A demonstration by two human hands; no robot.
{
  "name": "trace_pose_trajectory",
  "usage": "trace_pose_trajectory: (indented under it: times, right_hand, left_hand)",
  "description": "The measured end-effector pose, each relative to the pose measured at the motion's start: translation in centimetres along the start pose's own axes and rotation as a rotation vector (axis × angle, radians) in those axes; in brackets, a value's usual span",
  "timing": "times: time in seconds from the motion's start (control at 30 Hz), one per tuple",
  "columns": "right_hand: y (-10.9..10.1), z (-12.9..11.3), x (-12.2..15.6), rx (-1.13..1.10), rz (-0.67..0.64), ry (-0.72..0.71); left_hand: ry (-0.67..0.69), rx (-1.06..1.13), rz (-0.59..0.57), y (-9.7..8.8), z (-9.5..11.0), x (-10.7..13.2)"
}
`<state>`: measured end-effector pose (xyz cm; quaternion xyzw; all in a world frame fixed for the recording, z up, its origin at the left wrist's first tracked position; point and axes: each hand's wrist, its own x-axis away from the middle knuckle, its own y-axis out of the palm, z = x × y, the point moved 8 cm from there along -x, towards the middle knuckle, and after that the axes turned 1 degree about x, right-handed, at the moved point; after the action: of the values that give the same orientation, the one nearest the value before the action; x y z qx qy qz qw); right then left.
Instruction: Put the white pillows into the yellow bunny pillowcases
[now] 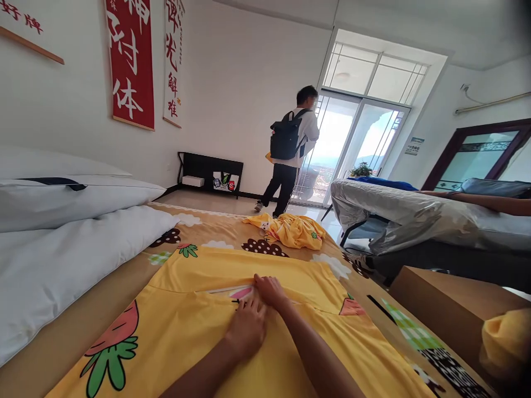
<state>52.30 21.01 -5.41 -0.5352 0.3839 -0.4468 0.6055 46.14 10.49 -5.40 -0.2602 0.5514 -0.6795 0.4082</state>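
Observation:
A yellow cloth [199, 326] printed with carrots and strawberries lies spread flat on the bed in front of me. My left hand [245, 327] rests on it with fingers together, pressing the fabric near a fold edge where a pink patch [241, 292] shows. My right hand [270, 291] sits just beyond it, fingers bent onto the same fold. Both hands touch the cloth at its middle. Further up the bed lies a crumpled yellow cloth [290, 229].
White pillows and a white duvet [62, 243] lie at the left. A person with a black backpack [290, 152] stands by the glass balcony door. Another person's legs in grey trousers [406, 218] stretch across a chair at right. A brown cardboard box [448, 309] stands at right.

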Motion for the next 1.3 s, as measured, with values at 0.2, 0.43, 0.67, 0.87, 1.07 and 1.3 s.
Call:
trace_pose_trajectory:
  times: [0.2, 0.43, 0.67, 0.87, 1.07, 1.3]
  right_hand:
    - [-0.3, 0.1, -2.3, -0.039, 0.008, 0.009]
    - [1.5, 0.4, -0.9, -0.151, 0.162, 0.124]
    - [0.7, -0.5, 1.2, -0.182, 0.213, 0.084]
    - [3.6, -0.7, 6.6, -0.282, 0.003, -0.177]
    - [3.4, 0.0, 10.7, -0.384, -0.020, -0.210]
    - [2.0, -0.8, 11.1, -0.399, -0.039, -0.226]
  left_hand:
    - [0.021, 0.141, -0.015, -1.2, 0.3, 0.2]
    - [0.113, 0.339, -0.327, 0.8, 1.3, 3.1]
    - [0.013, 0.258, -0.006, -2.2, -3.1, 1.5]
    - [-0.132, 0.173, 0.205, -5.0, -6.8, 1.4]
    - [-0.334, 0.047, 0.312, -8.0, -11.6, 6.1]
    - [-0.937, -0.611, 0.650, -16.9, -25.4, 26.9]
